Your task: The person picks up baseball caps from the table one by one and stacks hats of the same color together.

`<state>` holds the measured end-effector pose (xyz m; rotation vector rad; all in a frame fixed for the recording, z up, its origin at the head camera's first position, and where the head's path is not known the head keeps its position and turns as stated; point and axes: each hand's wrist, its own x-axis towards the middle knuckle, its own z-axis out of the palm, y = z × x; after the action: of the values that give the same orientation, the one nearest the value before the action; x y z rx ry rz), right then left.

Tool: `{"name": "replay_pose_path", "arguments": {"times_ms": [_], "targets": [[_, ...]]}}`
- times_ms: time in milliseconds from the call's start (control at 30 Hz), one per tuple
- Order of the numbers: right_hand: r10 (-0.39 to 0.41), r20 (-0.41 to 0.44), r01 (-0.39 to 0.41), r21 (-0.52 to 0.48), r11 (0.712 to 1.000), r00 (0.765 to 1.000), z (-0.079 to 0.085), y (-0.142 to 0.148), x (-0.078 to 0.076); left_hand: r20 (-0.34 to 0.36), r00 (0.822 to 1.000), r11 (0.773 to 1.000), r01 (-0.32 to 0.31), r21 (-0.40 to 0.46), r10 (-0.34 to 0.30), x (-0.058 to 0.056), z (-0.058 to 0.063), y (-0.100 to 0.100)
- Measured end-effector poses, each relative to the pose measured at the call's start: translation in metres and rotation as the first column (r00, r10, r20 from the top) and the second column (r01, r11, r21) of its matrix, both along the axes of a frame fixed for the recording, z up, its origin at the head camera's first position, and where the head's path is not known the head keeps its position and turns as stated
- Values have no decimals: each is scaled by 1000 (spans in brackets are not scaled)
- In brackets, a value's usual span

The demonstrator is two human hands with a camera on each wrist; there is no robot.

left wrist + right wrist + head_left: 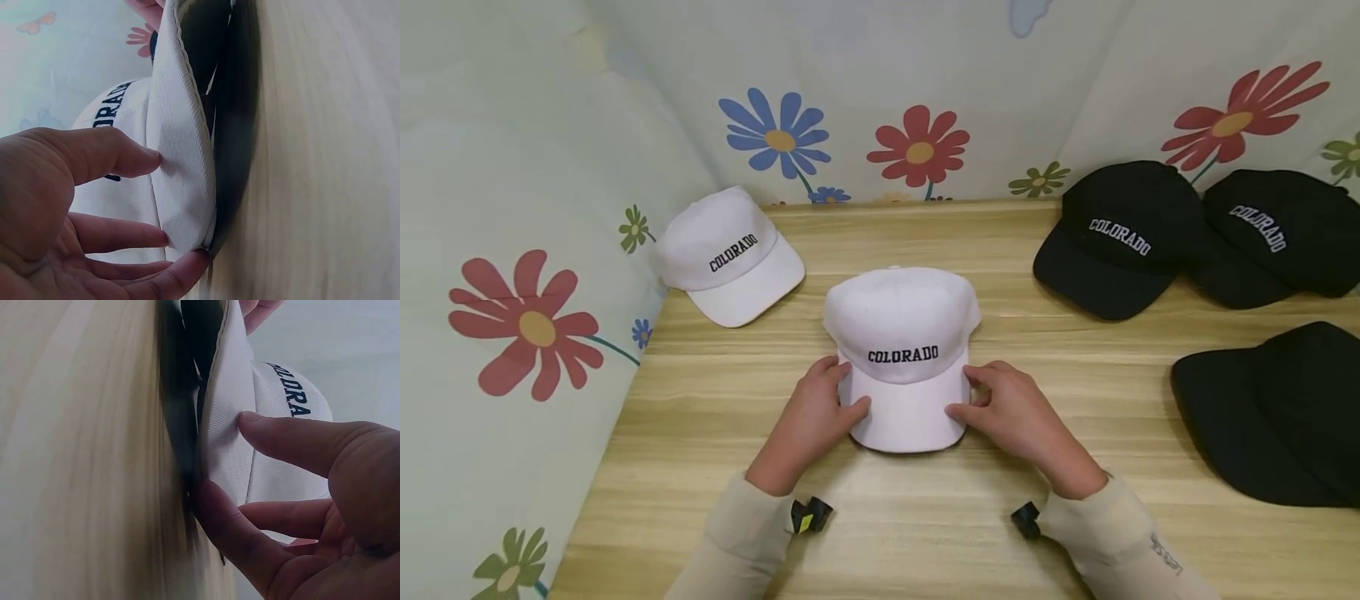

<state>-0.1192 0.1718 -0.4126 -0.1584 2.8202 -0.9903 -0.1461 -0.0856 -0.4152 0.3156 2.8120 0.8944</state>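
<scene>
A white baseball cap [902, 329] lettered COLORADO in black sits on the wooden table, its brim toward me. On the brim's left side is my left hand [808, 417], thumb on top and fingers curled at the edge. My right hand [1018, 412] grips the right side the same way. Up close, the left wrist view shows the thumb pressing the white brim [184, 156] and a fingertip at its lower edge. Both wrist views show darkness below the brim; whether it is shadow or something else I cannot tell. The right wrist view has the brim [225, 437] between thumb and fingers.
Another white COLORADO cap [726, 254] lies at the back left. Two black COLORADO caps [1120, 237] overlap at the back right, and a further black cap [1273, 417] is nearer on the right. A flower-printed cloth [992, 83] hangs behind the wooden table [910, 533] and along its left side.
</scene>
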Motion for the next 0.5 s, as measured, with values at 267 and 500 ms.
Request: {"name": "replay_pose_path", "arguments": {"times_ms": [267, 500], "targets": [[-8, 19, 8, -1, 1000, 1000, 1, 1, 0, 21, 1000, 1000, -3, -6, 3, -2, 1, 0], [-25, 16, 25, 17, 1000, 1000, 6, 3, 0, 39, 999, 999, 30, 24, -31, -5, 4, -7]]}}
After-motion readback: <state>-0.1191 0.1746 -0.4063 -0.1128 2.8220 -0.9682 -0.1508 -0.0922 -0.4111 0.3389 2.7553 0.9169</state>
